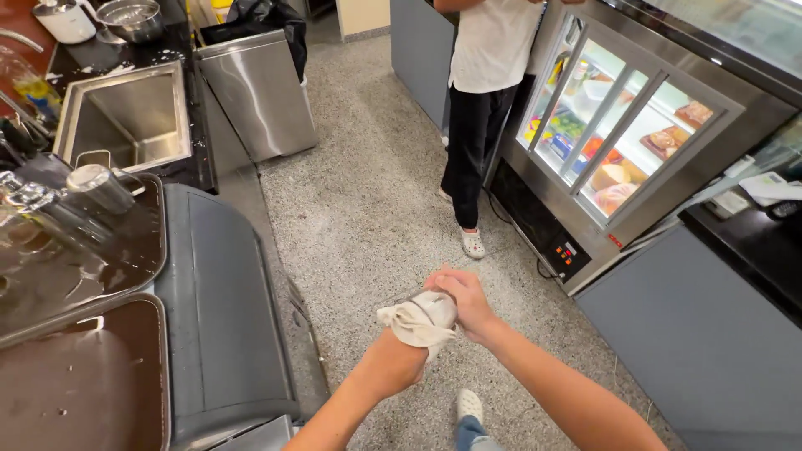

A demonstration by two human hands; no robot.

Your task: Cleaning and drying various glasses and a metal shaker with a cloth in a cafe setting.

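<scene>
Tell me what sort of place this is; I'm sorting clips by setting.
Probably a café or food-service counter area: a glass-fronted refrigerated display case of food, a stainless steel sink set in a dark counter, and a tall steel bin.

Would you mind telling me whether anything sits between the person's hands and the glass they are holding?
Only the cloth. The left hand works through it, with the cloth bunched over the glass. The right hand grips the glass from the other side, apparently bare. Nothing else visible comes between them.
</scene>
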